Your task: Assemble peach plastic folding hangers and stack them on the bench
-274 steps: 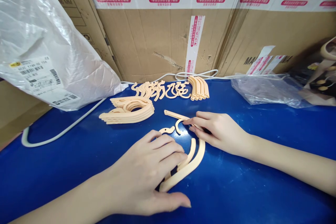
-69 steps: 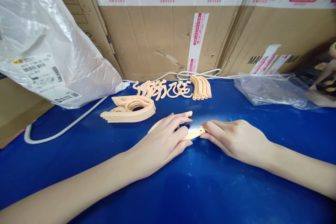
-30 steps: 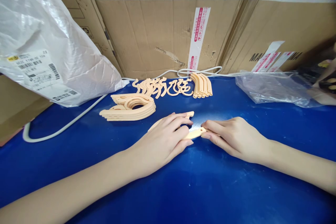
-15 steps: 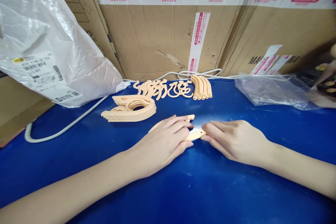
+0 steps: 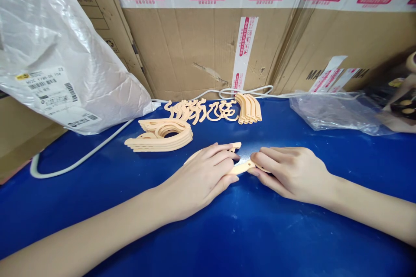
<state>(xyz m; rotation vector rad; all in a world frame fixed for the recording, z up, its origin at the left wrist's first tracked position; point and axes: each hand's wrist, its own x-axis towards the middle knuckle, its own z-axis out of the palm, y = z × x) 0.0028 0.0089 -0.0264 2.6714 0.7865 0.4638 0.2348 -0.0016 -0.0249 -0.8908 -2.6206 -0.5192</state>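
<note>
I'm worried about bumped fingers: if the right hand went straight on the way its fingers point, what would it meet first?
For the right hand, probably the holed end of the narrow beige plastic strip at its fingertips, with the left hand beyond. Exact depth is unclear.

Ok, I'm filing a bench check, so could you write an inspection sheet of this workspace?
Surface: glossy blue tabletop with pale specks.
Work pieces: curved cream parts under the left hand; small cream piece in the right hand; beyond, stacked curved frames, loose hooks, grouped curved arms.
Clutter: crumpled clear plastic bag at right; labelled white mailing bag at left.
Hands: left palm-down, gripping the parts; right pinching its piece by their holed end.
Cables: white cable along the back; white stretch bending at left, perhaps the same one.
Surroundings: taped cardboard cartons behind; blurred dark item at right edge.
</note>
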